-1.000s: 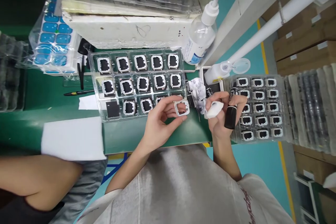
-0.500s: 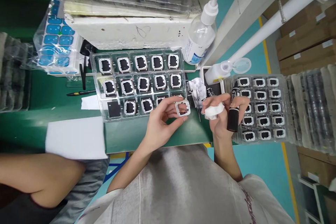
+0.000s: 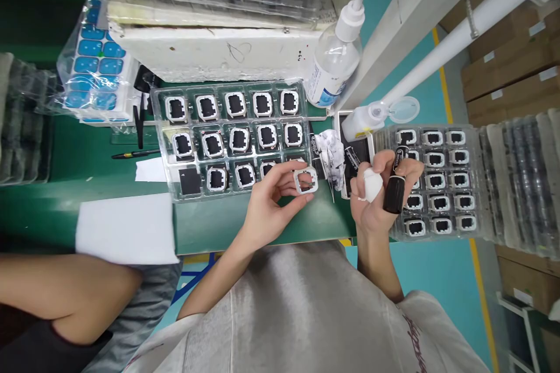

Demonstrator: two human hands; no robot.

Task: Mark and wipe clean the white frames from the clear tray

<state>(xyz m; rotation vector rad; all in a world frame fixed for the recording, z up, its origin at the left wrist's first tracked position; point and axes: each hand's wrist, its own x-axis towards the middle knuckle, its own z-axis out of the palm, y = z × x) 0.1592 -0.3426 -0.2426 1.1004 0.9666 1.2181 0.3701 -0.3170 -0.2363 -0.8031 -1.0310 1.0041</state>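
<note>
Between the thumb and fingers of my left hand (image 3: pixel 273 204) is a silvery square frame with rounded corners (image 3: pixel 305 180), like a watch case. It is held just off the front right corner of a clear plastic tray (image 3: pixel 175 193) whose pockets hold similar frames (image 3: pixel 236 104). My right hand (image 3: pixel 377 213) is closed around a crumpled white wipe (image 3: pixel 373 185) and a black marker pen (image 3: pixel 395 189). The pen slants across its fingers, cap end toward me. This hand is apart from the left one, beside a second tray of frames (image 3: pixel 438 202).
Behind the tray stand a pump bottle (image 3: pixel 329 70) and a smaller white bottle (image 3: pixel 364 121) with its lid up. Tweezers (image 3: pixel 328 172) lie by used wipes (image 3: pixel 336 148). White cloth (image 3: pixel 126 230) lies at left, near another person's arm (image 3: pixel 65 291). Stacked trays (image 3: pixel 520 180) stand right.
My right hand has moved slightly right, away from the frame, and turned, with the wipe and marker still in it. My left hand has hardly moved and keeps the frame.
</note>
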